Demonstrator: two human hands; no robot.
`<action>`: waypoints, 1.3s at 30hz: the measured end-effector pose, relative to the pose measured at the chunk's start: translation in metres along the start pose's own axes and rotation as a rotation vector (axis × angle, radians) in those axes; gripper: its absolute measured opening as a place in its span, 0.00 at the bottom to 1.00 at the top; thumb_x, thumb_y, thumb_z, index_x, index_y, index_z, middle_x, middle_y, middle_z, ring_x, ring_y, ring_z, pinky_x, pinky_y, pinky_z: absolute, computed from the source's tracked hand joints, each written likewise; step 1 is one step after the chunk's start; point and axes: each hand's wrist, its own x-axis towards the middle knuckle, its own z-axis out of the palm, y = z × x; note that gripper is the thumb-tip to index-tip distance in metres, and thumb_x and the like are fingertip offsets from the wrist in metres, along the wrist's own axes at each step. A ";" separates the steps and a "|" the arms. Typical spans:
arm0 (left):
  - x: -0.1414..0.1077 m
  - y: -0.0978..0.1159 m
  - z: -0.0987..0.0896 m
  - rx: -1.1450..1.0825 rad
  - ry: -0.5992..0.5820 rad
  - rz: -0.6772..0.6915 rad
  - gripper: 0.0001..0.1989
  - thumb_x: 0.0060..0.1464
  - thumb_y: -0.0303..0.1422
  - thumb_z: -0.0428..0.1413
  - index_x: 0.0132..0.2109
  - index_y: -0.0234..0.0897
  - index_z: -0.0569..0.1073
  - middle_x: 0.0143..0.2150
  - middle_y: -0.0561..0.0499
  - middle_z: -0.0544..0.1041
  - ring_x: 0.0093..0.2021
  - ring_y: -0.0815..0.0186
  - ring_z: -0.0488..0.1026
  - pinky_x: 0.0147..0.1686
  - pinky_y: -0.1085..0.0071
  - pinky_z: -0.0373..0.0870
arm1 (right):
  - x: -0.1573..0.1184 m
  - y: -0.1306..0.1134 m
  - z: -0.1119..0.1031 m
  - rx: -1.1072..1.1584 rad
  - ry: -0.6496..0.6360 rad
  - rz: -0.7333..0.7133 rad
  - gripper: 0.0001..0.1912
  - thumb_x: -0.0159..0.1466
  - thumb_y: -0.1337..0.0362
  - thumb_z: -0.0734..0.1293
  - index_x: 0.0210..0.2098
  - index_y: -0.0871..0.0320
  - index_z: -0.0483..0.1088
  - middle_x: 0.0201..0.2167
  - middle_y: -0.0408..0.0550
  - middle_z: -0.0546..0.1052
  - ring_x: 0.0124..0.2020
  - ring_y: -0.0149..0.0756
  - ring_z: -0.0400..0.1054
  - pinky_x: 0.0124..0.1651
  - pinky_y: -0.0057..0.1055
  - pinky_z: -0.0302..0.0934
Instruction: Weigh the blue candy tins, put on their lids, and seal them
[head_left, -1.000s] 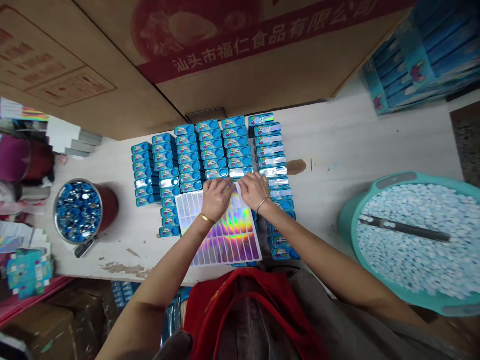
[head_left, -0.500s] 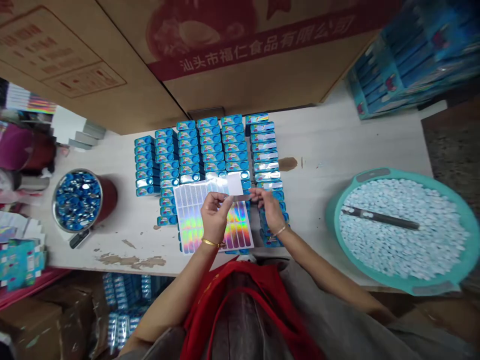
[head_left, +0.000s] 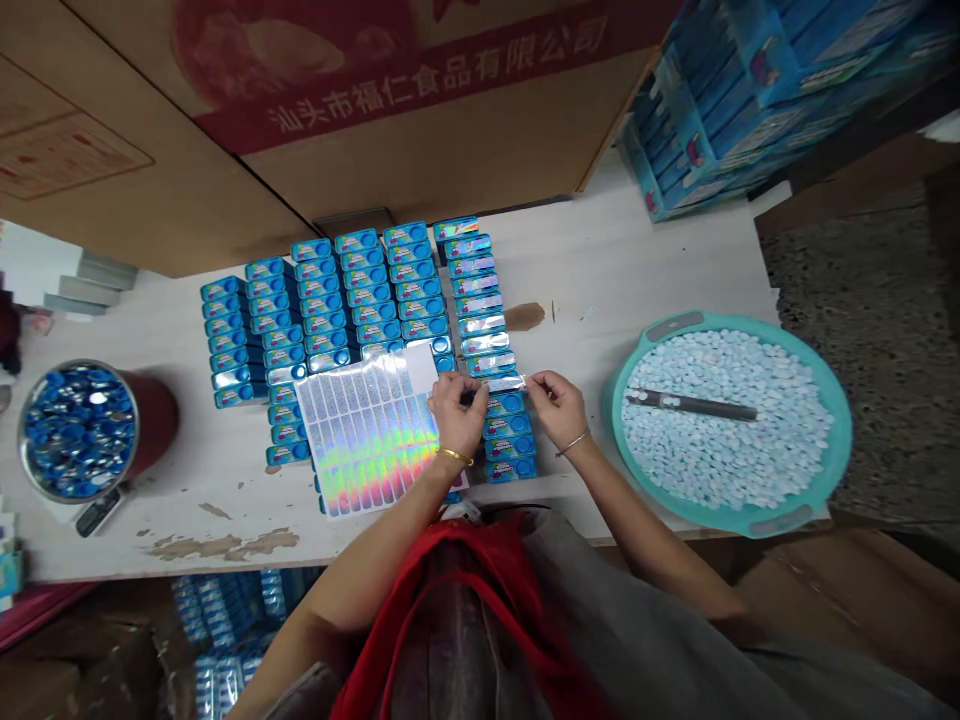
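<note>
A shiny strip sticker (head_left: 504, 383) is stretched between my two hands, over one box in the right-hand column of small blue boxes (head_left: 510, 447). My left hand (head_left: 459, 410) pinches its left end, and my right hand (head_left: 559, 408) pinches the right end. Boxes farther up that column carry similar silvery strips on their tops; the nearer ones show bare blue printed tops. Under my left wrist lies a holographic sticker sheet (head_left: 360, 420), with a plain white patch at its upper right corner. It rests across several other columns of blue boxes (head_left: 322, 305).
A teal basin (head_left: 622, 440) of white tablets with a dark flat bar (head_left: 694, 404) stands at right. At left is a pot (head_left: 154, 415) of blue wrapped pieces. Large cartons (head_left: 450, 140) line the back, with stacked blue display boxes (head_left: 697, 150) at the back right.
Both hands have brought the strip from above the sheet onto a box in the right column. My right hand now pinches the strip's end. The view has shifted to the right.
</note>
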 end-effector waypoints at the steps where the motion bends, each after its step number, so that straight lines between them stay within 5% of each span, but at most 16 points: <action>1: 0.001 0.001 0.004 0.076 0.000 0.017 0.06 0.50 0.32 0.59 0.27 0.38 0.71 0.36 0.51 0.71 0.43 0.61 0.67 0.46 0.62 0.59 | 0.004 0.005 -0.001 -0.051 0.005 -0.040 0.13 0.61 0.56 0.63 0.25 0.57 0.68 0.21 0.42 0.68 0.24 0.31 0.59 0.30 0.30 0.55; 8: 0.005 0.000 0.016 0.391 -0.055 0.066 0.04 0.51 0.32 0.58 0.31 0.40 0.70 0.41 0.49 0.71 0.47 0.57 0.66 0.42 0.61 0.57 | 0.018 0.033 0.003 -0.181 -0.024 -0.118 0.10 0.60 0.59 0.63 0.25 0.56 0.69 0.23 0.44 0.71 0.26 0.33 0.63 0.32 0.31 0.58; 15: 0.011 0.002 0.015 0.423 -0.056 -0.015 0.18 0.49 0.35 0.59 0.45 0.40 0.64 0.45 0.48 0.70 0.48 0.55 0.66 0.45 0.59 0.59 | 0.005 0.040 0.012 -0.029 -0.030 -0.095 0.12 0.62 0.61 0.61 0.38 0.57 0.75 0.30 0.46 0.73 0.30 0.35 0.66 0.34 0.32 0.61; 19: 0.013 0.002 0.012 0.451 -0.112 -0.001 0.12 0.51 0.36 0.58 0.42 0.40 0.66 0.43 0.47 0.71 0.48 0.54 0.67 0.44 0.59 0.60 | 0.001 0.043 0.001 -0.341 -0.165 -0.182 0.17 0.62 0.68 0.58 0.44 0.55 0.76 0.34 0.49 0.75 0.37 0.39 0.65 0.41 0.37 0.58; 22: 0.027 -0.007 -0.010 0.306 -0.145 0.112 0.06 0.55 0.34 0.54 0.41 0.40 0.68 0.40 0.48 0.72 0.42 0.60 0.69 0.43 0.63 0.62 | 0.006 0.030 -0.001 -0.576 -0.082 -0.228 0.20 0.62 0.69 0.57 0.50 0.56 0.74 0.39 0.53 0.74 0.40 0.43 0.62 0.42 0.40 0.55; 25: 0.053 -0.025 -0.050 0.267 -0.054 0.268 0.10 0.60 0.31 0.47 0.47 0.39 0.69 0.41 0.46 0.73 0.42 0.60 0.69 0.44 0.64 0.63 | 0.012 -0.003 0.021 -0.609 -0.047 -0.359 0.22 0.66 0.66 0.56 0.57 0.58 0.69 0.40 0.56 0.72 0.41 0.45 0.61 0.43 0.41 0.54; 29: 0.086 -0.053 -0.093 0.529 0.005 0.297 0.15 0.58 0.28 0.47 0.49 0.39 0.73 0.45 0.42 0.72 0.46 0.55 0.67 0.45 0.59 0.61 | 0.016 -0.050 0.081 -0.689 -0.344 -0.496 0.22 0.69 0.63 0.54 0.59 0.57 0.66 0.39 0.56 0.72 0.42 0.46 0.59 0.43 0.41 0.51; 33: 0.098 -0.069 -0.103 0.675 -0.139 0.347 0.14 0.59 0.29 0.47 0.45 0.41 0.76 0.43 0.42 0.73 0.43 0.56 0.67 0.41 0.60 0.60 | 0.020 -0.069 0.125 -0.815 -0.519 -0.460 0.22 0.70 0.63 0.53 0.60 0.61 0.63 0.43 0.60 0.72 0.46 0.48 0.58 0.44 0.42 0.49; 39: 0.092 -0.071 -0.099 0.734 -0.198 0.417 0.12 0.60 0.29 0.48 0.45 0.42 0.75 0.46 0.42 0.74 0.44 0.55 0.67 0.40 0.60 0.57 | 0.020 -0.070 0.130 -0.846 -0.524 -0.425 0.23 0.69 0.62 0.54 0.60 0.62 0.63 0.45 0.60 0.72 0.47 0.49 0.58 0.45 0.42 0.48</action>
